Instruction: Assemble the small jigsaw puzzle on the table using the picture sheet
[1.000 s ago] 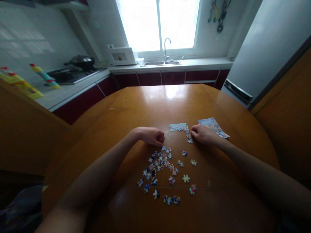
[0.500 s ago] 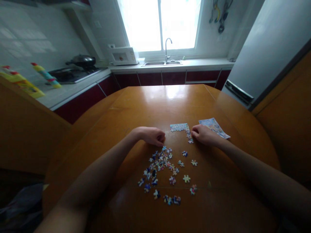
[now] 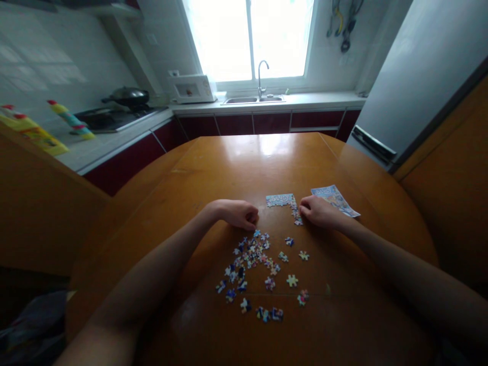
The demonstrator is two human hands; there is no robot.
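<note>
In a kitchen with a bright window [image 3: 280,38], a glossy orange-brown wooden worktop [image 3: 236,160] bears an L-shaped corner of joined, pale-blue and multicoloured cardboard jigsaw pieces [image 3: 280,200], one leg running sideways and the other towards the wearer. The right hand [image 3: 317,210] is nearer, its curled fingers right beside that corner's right edge, contact unclear, while the left hand [image 3: 241,214] rests farther off to the corner's left, fingers folded inward; whether either pinches a piece I cannot tell. Loose multicoloured jigsaw pieces [image 3: 253,254] scatter on the corner's near side, and a blue printed paper sheet [image 3: 336,198] lies to its right.
</note>
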